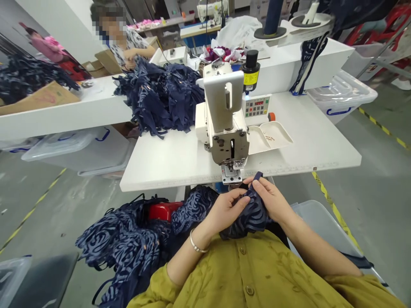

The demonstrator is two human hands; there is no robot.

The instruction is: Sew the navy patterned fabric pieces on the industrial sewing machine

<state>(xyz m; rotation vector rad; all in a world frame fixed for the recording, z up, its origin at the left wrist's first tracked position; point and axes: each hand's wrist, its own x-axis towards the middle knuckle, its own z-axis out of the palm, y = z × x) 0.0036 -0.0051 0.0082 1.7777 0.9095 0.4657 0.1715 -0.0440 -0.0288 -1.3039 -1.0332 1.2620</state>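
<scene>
Just in front of the sewing machine (223, 115), both my hands hold a navy patterned bra (252, 216) over my lap. My left hand (229, 209) pinches its upper edge between thumb and fingers. A navy strap (257, 175) stands up from my right hand (266, 194), whose thumb and fingers are closed on it. The bra hangs below my hands against the olive shirt. Above my hands is the machine's presser foot and needle plate (231, 175), with no fabric seen under it. Some fingertips are hidden behind the cloth.
A heap of patterned navy bras (128, 244) lies left of my lap by a red stool (162, 211). Navy straps (167, 94) are piled on the white table (167, 158). A tray (276, 134) holds small metal parts. Another person (131, 47) sits across the table.
</scene>
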